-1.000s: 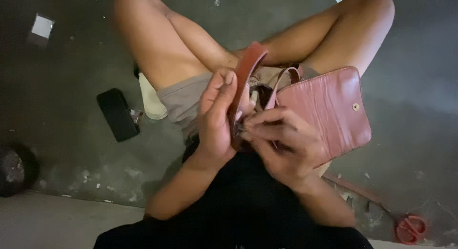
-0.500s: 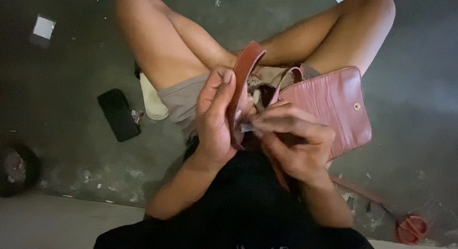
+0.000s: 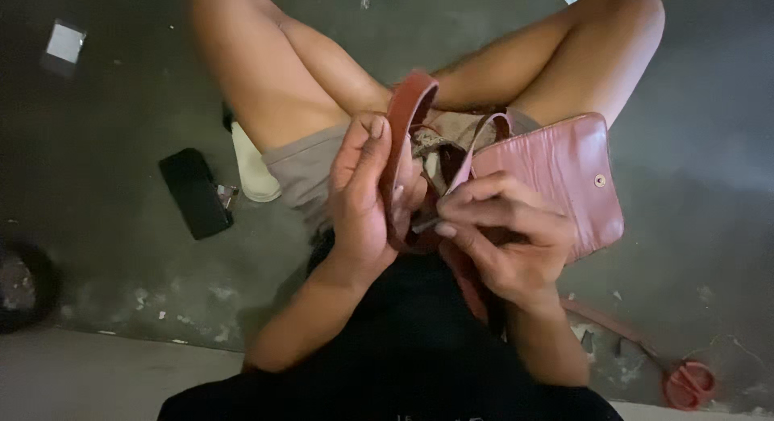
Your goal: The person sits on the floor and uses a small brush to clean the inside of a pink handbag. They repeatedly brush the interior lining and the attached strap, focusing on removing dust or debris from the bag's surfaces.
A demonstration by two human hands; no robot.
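- Head view: the person is sitting cross-legged on a dark concrete floor (image 3: 121, 90), and the pink leather bag (image 3: 556, 179) is resting on the lap, against the right knee, its flap with the snap stud facing up.
- The left hand (image 3: 363, 195) is wrapping around the reddish-brown strap (image 3: 407, 122), fingers curled and thumb pressing along its edge, holding it upright just beside the bag's open mouth.
- The right hand (image 3: 504, 235) is pinching something small and dark at its fingertips, right where the strap is meeting the bag; whether that is a needle, a buckle pin or a bit of hardware, I cannot tell.
- Compared with a second ago, the left hand is sliding a little higher up the strap, and the right hand's fingers are closing in tighter toward the left palm; the two hands are now touching at the join.
- The bag itself is staying put, so in my judgement the work is narrowing to fine fiddling at the strap's attachment, not any repositioning.
- On the floor, a black rectangular case (image 3: 195, 193) is lying near the left thigh, with a white object (image 3: 254, 167) just beside it.
- Red-handled scissors (image 3: 687, 383) are lying well apart, at lower right.
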